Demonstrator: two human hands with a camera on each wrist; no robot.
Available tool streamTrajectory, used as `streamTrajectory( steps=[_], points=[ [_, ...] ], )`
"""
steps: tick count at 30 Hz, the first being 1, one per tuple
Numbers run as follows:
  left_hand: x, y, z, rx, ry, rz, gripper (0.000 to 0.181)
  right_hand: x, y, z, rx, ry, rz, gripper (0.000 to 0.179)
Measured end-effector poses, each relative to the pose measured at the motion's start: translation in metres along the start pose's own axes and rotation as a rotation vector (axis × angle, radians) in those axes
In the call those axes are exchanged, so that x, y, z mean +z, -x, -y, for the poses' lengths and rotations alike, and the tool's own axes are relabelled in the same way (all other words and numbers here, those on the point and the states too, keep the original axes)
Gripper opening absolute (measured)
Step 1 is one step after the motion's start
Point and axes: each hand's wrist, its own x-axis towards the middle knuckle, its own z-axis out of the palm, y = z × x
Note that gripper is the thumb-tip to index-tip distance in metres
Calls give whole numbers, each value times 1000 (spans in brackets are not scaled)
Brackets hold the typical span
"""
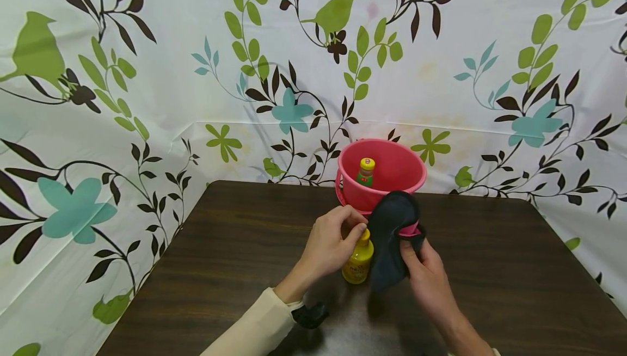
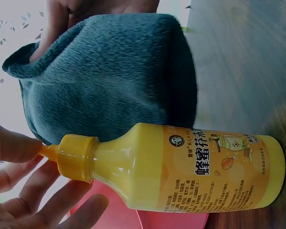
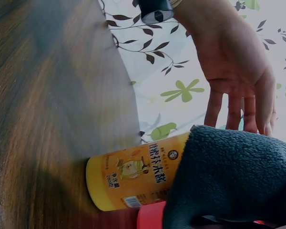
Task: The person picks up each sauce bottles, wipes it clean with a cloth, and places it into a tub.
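A yellow squeeze bottle [image 1: 357, 262] of sauce with an orange label stands upright on the dark wooden table. My left hand [image 1: 329, 240] is at its top, thumb and forefinger pinching the pointed nozzle [image 2: 48, 152] above the ribbed cap [image 2: 77, 157]. The other fingers spread beside the cap. Just right of the bottle, my right hand [image 1: 431, 280] grips a dark grey-green fleece cloth [image 2: 105, 76], thumb on the near side. The cloth hangs folded, and a bit of pink [image 1: 409, 229] shows in its fold. In the right wrist view the cloth hides the bottle's top.
Behind the hands, a pink bucket [image 1: 352, 195] stands near the table's [image 1: 254, 225] back edge. Inside it is a small green-labelled bottle with a yellow cap [image 1: 366, 171]. A patterned sheet [image 1: 161, 73] with birds and leaves hangs behind the table. A black wrist camera [image 1: 311, 315] sits under the left sleeve.
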Motion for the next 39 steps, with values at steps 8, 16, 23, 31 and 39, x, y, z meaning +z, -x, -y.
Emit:
streamTrajectory(
  steps=[8,16,23,31,39],
  points=[
    [3,1,-2,35,-72,-51,7,3,-1,-4,18,77,41,42],
    [6,3,-3,68,-118,-86,6,5,-2,-5,32,102,64,42],
    [6,3,-3,75,-136,-97,7,4,-1,-4,50,105,74,45],
    [6,2,-5,63,-134,-87,7,6,-2,-6,30,102,66,42],
    [6,2,-5,57,-130,-83,6,7,-3,-6,13,90,72,40]
  ],
)
